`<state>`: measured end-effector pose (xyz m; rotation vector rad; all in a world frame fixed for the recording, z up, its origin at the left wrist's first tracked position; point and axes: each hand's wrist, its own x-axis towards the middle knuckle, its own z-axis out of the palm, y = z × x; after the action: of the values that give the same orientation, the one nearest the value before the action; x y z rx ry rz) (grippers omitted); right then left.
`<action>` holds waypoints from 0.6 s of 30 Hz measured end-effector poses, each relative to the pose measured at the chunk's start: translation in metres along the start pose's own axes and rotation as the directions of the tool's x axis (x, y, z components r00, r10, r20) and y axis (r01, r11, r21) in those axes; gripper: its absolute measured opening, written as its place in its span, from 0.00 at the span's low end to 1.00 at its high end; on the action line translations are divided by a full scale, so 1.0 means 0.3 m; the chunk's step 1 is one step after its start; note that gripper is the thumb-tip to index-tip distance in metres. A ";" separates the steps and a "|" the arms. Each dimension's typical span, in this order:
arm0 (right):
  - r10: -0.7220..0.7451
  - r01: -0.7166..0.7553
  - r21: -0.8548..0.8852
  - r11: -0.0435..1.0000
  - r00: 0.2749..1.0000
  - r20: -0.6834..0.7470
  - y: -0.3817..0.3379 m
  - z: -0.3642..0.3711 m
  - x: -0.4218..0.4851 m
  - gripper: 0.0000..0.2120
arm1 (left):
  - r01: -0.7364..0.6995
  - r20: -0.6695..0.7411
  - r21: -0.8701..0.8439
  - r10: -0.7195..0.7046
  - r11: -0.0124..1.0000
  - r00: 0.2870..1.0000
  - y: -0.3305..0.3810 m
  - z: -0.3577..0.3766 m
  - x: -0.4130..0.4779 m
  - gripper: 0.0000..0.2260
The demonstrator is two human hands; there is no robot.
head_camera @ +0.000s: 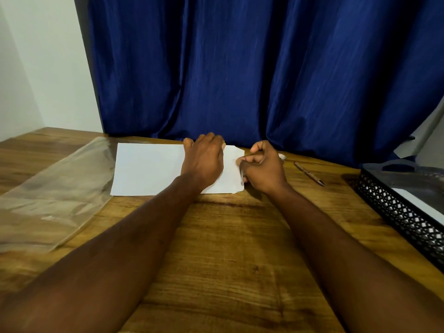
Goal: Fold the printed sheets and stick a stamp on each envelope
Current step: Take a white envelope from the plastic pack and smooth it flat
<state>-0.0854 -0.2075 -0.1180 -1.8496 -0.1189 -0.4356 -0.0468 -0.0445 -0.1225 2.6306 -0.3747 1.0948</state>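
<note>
Both arms outstretched; left hand (203,162) flat, right hand (263,168) curled.

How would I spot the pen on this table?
Start at the black mesh tray at the table's right edge. Between it and the right hand at the white sheets' edge, near the blue curtain, a pen lies on bare wood. It is the only slim brownish stick there, touching neither.
</note>
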 end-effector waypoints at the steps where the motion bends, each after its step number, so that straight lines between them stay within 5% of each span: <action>1: 0.015 -0.014 0.017 1.000 1.000 -0.025 0.005 0.006 0.001 0.15 | 0.002 0.002 -0.002 -0.002 1.000 1.000 0.001 0.001 0.001 0.10; 5: 0.095 -0.088 0.103 0.991 0.994 -0.062 0.008 0.024 0.001 0.16 | -0.012 -0.013 -0.015 0.011 1.000 1.000 0.006 0.005 0.001 0.10; 18: 0.307 -0.344 0.159 0.925 0.926 0.218 0.008 -0.020 0.028 0.24 | 0.028 -0.014 -0.064 -0.029 0.998 0.999 -0.015 0.029 -0.004 0.09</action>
<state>-0.0785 -0.2151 -0.1156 -1.6731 0.0197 -0.0117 -0.0405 -0.0431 -0.1301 2.5629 -0.3612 1.0751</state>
